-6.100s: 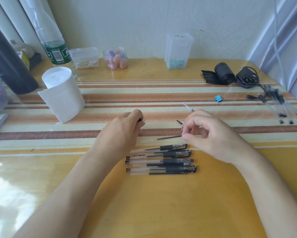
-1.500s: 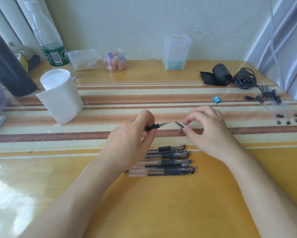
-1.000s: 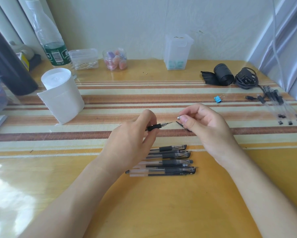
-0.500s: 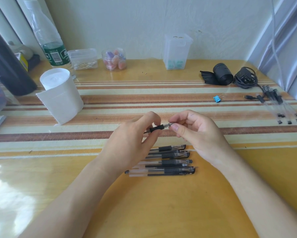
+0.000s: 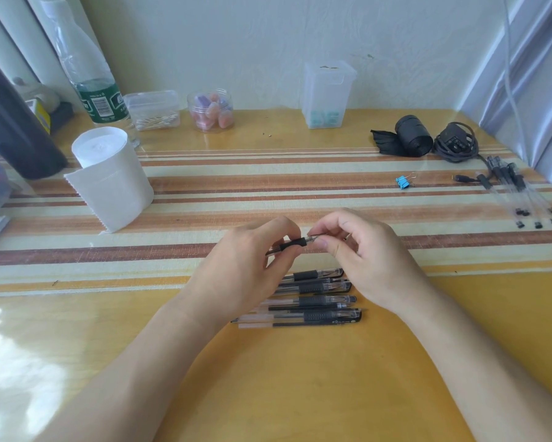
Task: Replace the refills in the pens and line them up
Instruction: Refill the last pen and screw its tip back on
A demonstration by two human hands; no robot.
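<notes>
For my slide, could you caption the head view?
Both hands, left and right, assemble a pen above lined-up pens.

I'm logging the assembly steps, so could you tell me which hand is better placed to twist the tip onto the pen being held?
Probably the right hand: its fingertips already pinch the tip end of the pen, while the left hand grips the barrel to steady it.
</notes>
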